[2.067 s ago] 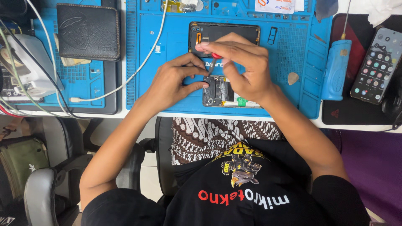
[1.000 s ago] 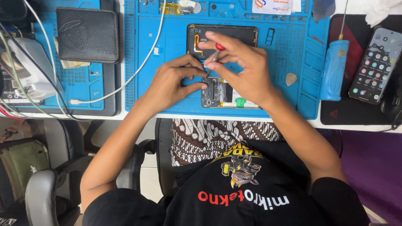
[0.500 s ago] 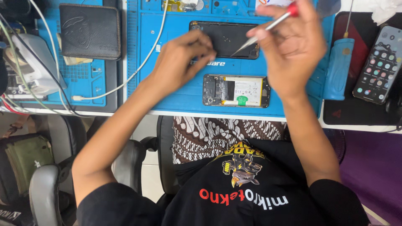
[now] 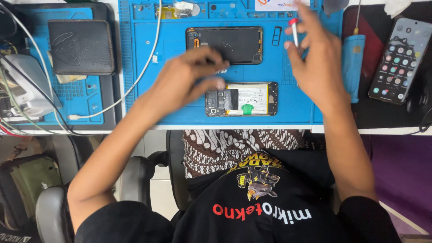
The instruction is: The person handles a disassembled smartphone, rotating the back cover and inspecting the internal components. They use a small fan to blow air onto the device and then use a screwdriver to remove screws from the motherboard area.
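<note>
the opened phone [image 4: 241, 98] lies flat on the blue work mat [image 4: 148, 49], near the front edge of the bench [image 4: 391, 130], its battery and circuit board facing up. the separated black back cover [image 4: 225, 45] lies on the same mat, just beyond the phone and apart from it. the left hand [image 4: 191, 78] hovers between the two, fingers curled loosely and blurred; its grip is released, with fingertips just over the phone's left end, contact not determinable. the right hand [image 4: 315, 58] is raised over the mat's right portion, its grip grasping a thin tool with a red tip [image 4: 294, 30] between thumb and fingers, held roughly upright. a black wallet [image 4: 81, 47] rests on a second blue mat to the left. a white cable [image 4: 135, 76] crosses the mat's left side. a blue-handled screwdriver [image 4: 353, 58] and a lit smartphone [image 4: 398, 60] lie to the right.
</note>
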